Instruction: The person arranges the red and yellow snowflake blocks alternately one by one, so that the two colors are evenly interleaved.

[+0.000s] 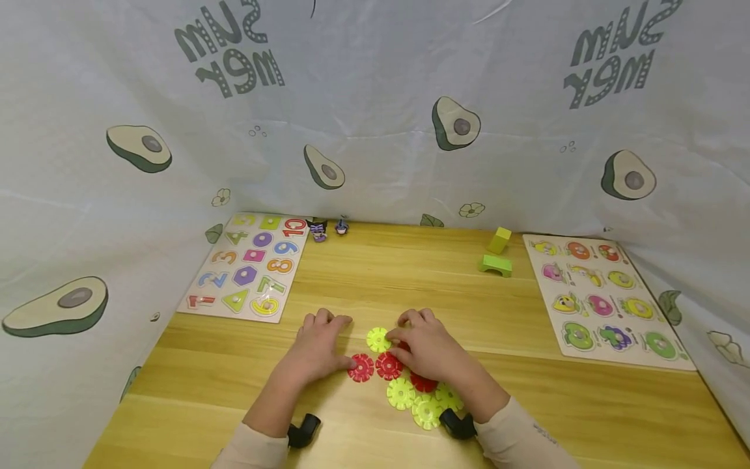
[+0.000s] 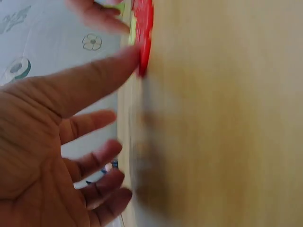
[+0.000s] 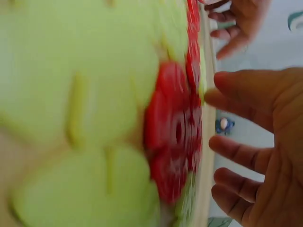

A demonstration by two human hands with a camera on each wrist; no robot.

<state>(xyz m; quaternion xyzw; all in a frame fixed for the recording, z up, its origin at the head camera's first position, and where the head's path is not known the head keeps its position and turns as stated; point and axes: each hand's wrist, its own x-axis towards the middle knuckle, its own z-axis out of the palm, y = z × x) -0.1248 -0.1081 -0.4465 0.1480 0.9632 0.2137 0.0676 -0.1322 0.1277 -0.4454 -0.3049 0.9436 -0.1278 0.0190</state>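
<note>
Notched plastic snowflake discs lie flat on the wooden table, some red and some yellow-green. My left hand is spread at the left of the group, its thumb tip on the edge of the leftmost red disc; the other fingers are apart and hold nothing. My right hand hovers over the group with loosely bent fingers. Its fingertips come right at the top yellow-green disc and the middle red disc. It partly hides further red discs. Several yellow-green discs lie nearer to me.
A number puzzle board lies at the left, a fruit puzzle board at the right. Two small figurines stand at the back edge. Two green blocks lie back right. A printed curtain closes off the back.
</note>
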